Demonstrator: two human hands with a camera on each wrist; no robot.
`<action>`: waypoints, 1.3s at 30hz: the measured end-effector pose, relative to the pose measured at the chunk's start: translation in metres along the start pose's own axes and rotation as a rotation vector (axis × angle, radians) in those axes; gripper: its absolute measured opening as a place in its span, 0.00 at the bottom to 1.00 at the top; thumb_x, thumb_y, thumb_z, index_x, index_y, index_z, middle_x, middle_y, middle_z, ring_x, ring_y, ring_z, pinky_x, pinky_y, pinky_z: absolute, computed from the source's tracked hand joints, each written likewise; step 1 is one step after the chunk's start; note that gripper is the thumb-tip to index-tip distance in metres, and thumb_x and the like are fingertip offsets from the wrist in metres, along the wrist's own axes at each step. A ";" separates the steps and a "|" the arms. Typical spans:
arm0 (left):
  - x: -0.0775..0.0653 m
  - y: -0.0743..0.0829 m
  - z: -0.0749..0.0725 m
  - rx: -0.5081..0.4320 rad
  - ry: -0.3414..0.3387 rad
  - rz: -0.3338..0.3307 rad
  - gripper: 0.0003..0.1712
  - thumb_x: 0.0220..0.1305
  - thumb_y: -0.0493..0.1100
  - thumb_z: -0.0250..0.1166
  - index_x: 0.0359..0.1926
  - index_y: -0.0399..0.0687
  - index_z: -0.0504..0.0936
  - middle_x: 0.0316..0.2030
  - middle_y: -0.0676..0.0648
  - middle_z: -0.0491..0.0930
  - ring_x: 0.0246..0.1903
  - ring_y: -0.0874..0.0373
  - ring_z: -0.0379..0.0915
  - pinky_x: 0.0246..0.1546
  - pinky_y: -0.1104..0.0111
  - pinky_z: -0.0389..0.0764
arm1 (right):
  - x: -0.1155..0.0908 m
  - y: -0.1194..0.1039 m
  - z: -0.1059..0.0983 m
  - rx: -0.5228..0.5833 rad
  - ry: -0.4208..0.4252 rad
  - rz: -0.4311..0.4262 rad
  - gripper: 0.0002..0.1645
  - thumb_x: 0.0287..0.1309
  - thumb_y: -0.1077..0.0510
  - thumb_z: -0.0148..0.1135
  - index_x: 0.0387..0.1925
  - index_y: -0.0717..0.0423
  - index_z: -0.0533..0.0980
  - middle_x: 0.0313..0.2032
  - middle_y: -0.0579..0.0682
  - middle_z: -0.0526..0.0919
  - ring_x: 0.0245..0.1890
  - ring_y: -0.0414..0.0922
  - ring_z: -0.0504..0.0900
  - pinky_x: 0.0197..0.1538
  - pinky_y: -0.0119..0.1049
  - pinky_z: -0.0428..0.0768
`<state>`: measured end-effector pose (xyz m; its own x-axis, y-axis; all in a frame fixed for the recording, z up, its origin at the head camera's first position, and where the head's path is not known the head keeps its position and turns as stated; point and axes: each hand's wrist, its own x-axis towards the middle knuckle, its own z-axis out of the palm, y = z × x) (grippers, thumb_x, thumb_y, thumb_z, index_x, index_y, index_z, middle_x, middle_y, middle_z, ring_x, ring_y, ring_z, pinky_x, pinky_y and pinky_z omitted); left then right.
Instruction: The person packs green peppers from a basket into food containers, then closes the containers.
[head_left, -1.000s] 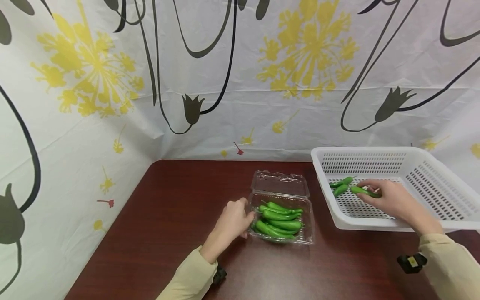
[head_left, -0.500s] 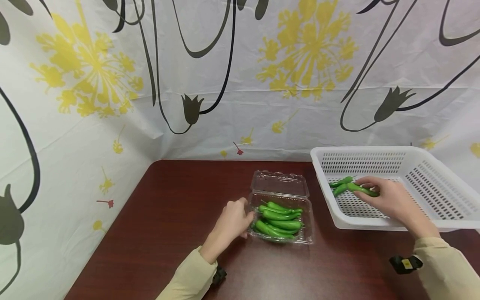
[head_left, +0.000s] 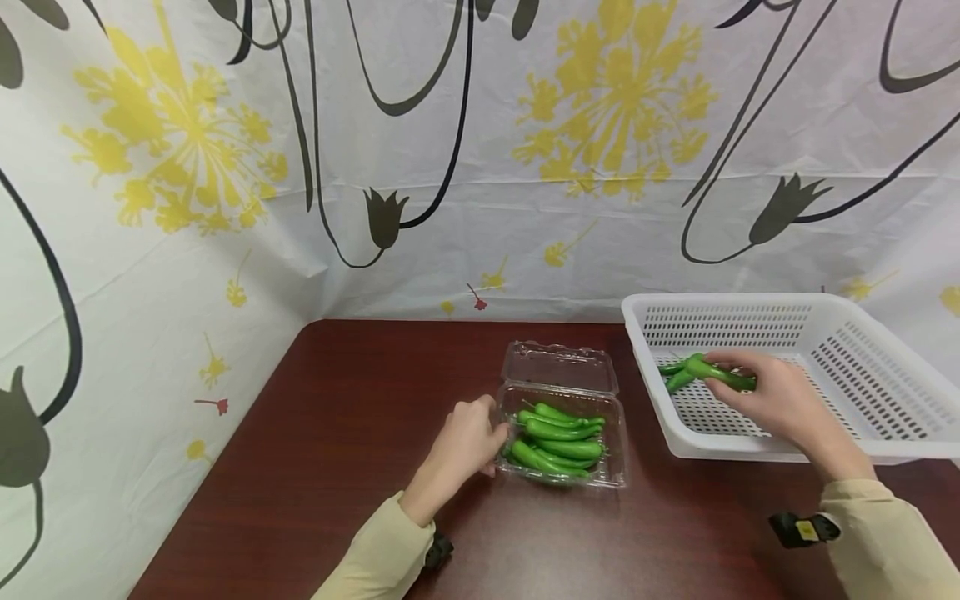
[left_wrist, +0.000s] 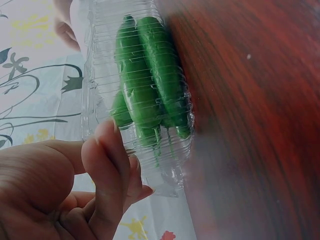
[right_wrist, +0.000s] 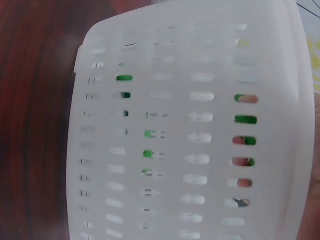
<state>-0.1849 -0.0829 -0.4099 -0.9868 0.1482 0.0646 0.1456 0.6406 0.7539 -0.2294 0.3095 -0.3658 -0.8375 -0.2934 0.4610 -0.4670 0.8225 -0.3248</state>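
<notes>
In the head view my right hand [head_left: 783, 404] is inside the white plastic basket [head_left: 930, 421]. Its thumb and fingers pinch a green chili pepper [head_left: 708, 369], held over other green chilies [head_left: 677, 383] at the basket's left side. My left hand [head_left: 463, 442] holds the left edge of a clear plastic clamshell box [head_left: 615, 467], whose lid stands open at the back. Several green peppers [head_left: 558, 432] lie in that box. The left wrist view shows the thumb and fingers [left_wrist: 107, 155] at the box's rim. From the right wrist, the basket wall [right_wrist: 170, 200] hides most of the hand.
Both containers stand on a dark red-brown wooden table [head_left: 360, 417], the box left of the basket with a gap between them. A white cloth [head_left: 420, 292] printed with flowers hangs behind the table and along its left side.
My right hand has shifted slightly left and up with the chili pepper, which now overlaps the peppers in the basket. The left hand and the box have stayed still.
</notes>
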 end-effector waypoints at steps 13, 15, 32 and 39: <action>0.001 -0.001 0.000 0.013 0.001 0.003 0.18 0.65 0.34 0.64 0.54 0.27 0.76 0.17 0.49 0.74 0.06 0.64 0.72 0.09 0.69 0.76 | 0.002 -0.011 -0.002 -0.005 0.032 -0.005 0.19 0.50 0.60 0.77 0.47 0.54 0.85 0.35 0.53 0.89 0.32 0.37 0.83 0.31 0.38 0.76; 0.001 0.000 0.000 0.017 0.002 0.005 0.18 0.65 0.34 0.64 0.54 0.27 0.77 0.17 0.49 0.74 0.06 0.64 0.72 0.09 0.69 0.76 | 0.002 -0.014 -0.002 -0.004 0.040 -0.002 0.19 0.50 0.59 0.77 0.46 0.53 0.86 0.34 0.52 0.89 0.32 0.30 0.79 0.31 0.35 0.76; 0.000 0.000 -0.001 0.038 0.002 0.007 0.19 0.65 0.35 0.65 0.54 0.28 0.76 0.16 0.50 0.74 0.05 0.65 0.72 0.10 0.70 0.76 | 0.002 -0.032 0.001 0.078 0.040 0.055 0.16 0.51 0.59 0.78 0.43 0.52 0.84 0.33 0.50 0.88 0.29 0.27 0.77 0.30 0.27 0.71; 0.000 0.000 0.000 0.039 -0.001 0.015 0.20 0.66 0.35 0.65 0.55 0.27 0.76 0.16 0.50 0.74 0.05 0.65 0.72 0.10 0.70 0.76 | 0.001 -0.037 0.004 0.114 0.042 0.062 0.16 0.51 0.59 0.78 0.43 0.54 0.84 0.34 0.51 0.88 0.30 0.27 0.78 0.32 0.23 0.71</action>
<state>-0.1846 -0.0836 -0.4100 -0.9845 0.1586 0.0750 0.1628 0.6671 0.7269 -0.2144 0.2770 -0.3565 -0.8541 -0.2209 0.4708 -0.4459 0.7770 -0.4443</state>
